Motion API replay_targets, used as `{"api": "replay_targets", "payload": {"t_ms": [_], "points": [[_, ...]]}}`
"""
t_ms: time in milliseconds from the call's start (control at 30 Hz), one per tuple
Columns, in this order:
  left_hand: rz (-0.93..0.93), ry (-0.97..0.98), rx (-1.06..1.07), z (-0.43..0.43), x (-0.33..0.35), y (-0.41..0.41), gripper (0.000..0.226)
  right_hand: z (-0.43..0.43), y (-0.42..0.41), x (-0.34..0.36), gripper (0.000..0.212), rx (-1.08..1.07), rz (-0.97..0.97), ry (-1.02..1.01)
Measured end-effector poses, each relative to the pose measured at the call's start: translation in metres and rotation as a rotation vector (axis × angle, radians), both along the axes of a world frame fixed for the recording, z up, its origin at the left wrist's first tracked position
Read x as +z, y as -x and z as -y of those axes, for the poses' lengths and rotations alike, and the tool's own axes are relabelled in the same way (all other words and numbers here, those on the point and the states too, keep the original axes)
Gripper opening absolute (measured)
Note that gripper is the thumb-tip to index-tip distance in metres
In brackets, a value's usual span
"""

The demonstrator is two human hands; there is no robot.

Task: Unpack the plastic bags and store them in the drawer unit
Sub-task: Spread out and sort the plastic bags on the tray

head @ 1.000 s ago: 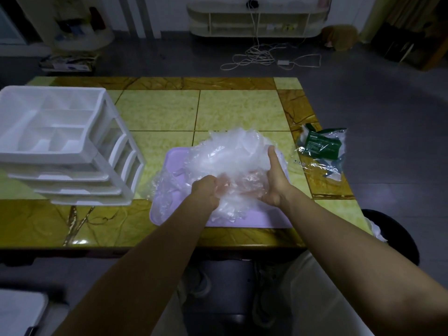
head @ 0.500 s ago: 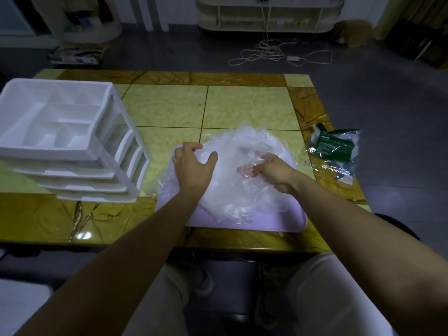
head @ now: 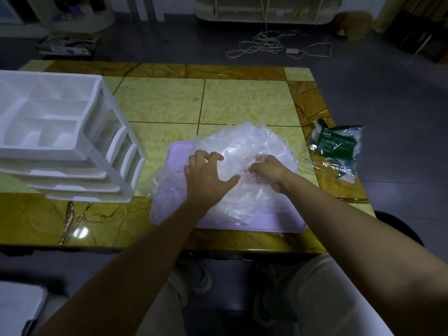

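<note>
Head view looks down on my two hands working in the heap of clear plastic bags [head: 252, 151]. My left hand [head: 206, 173] lies palm-down on the left side of the heap, its fingers [head: 213, 156] curled and slightly apart, clawing into the film, the thumb stretched out to the right. My right hand [head: 269, 170] is just beside it, knuckles up, its fingers tucked under and into the crumpled plastic; they are partly covered by film, so I cannot tell whether they pinch a layer or only press on it. The two hands are near each other but not touching.

The heap rests on a pale lilac tray [head: 274, 221], and some film spills over the tray's left edge onto the bench [head: 242, 103], a yellow-and-brown tiled top. To my left on the bench stands the white drawer unit [head: 72, 151], with a divided top and its drawers stepped outward toward the tray. At the bench's right edge, apart from the tray, lies a torn clear wrapper with a green label [head: 337, 144]. Beyond the bench, white cables [head: 271, 44] lie tangled on the dark floor.
</note>
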State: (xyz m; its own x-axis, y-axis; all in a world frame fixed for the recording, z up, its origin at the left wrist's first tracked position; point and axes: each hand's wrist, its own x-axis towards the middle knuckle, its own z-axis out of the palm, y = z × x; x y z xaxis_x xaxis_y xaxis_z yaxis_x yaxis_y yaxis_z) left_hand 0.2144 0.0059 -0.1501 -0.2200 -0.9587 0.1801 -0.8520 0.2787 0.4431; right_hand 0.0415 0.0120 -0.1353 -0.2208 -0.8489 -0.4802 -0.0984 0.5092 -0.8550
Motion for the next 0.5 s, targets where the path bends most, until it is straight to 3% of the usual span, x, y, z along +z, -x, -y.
{"api": "replay_targets", "payload": {"t_ms": [133,233,400,500], "points": [[0.161,-0.246,-0.187,-0.002,-0.001,-0.013,0.062,-0.006,0.007,0.000,0.012,-0.130,0.015,-0.014],[0.001,-0.295,-0.151,0.004,-0.001,-0.016,0.029,-0.012,0.008,-0.003,0.015,-0.123,0.044,-0.026],[-0.223,-0.148,0.018,0.011,0.021,-0.008,0.045,-0.011,0.012,-0.005,0.024,-0.111,0.061,0.016],[-0.283,-0.124,0.034,0.005,0.031,0.016,0.034,-0.009,0.006,-0.006,0.021,-0.056,0.081,-0.018]]}}
